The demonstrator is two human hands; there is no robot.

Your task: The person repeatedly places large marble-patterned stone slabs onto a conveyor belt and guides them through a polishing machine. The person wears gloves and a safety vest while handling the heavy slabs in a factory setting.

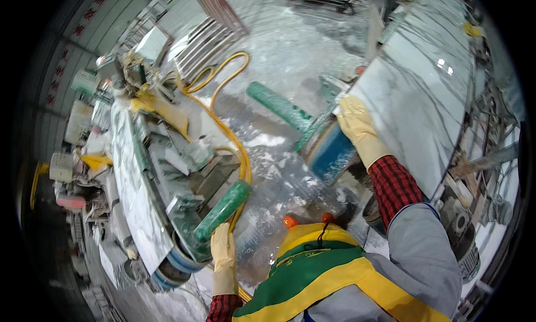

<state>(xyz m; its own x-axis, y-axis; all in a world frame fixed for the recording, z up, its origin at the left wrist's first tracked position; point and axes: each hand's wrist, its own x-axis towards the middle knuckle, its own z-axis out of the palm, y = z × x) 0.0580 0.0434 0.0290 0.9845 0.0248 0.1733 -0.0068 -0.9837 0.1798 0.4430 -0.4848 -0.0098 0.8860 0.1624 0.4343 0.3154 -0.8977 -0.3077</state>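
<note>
Two grips cannot be made out: the right hand (360, 126) rests on the marbled slab (421, 101), fingers foreshortened; the left hand (224, 256), fingertips blurred, meets the green cylinder (224, 209).

Polished slab (413, 87), rubbery right glove (357, 123), wet-looking floor (279, 188).
Slab: stone-look, smooth, high gloss, mirrors lights. Right glove, on slab's corner: pale, rubber-looking, wrinkled. Left glove (224, 258), well left of slab: same rubbery look. Plaid cuff (393, 182), just left of slab: woven cloth, matt. Green-and-yellow garment (312, 272), nearer the wearer than slab: cloth, mostly matt. Green cylinder (279, 107), left of slab: smooth, smeared whitish; material unclear. Blue band (333, 154), by slab's corner: painted look, scuffed, dusty. Yellow hose (241, 149), farther left of slab: smooth, rubber or plastic. Floor, left of slab: shiny wet patches, whitish residue. Strip (472, 167), right of slab: wood-looking, rough.
</note>
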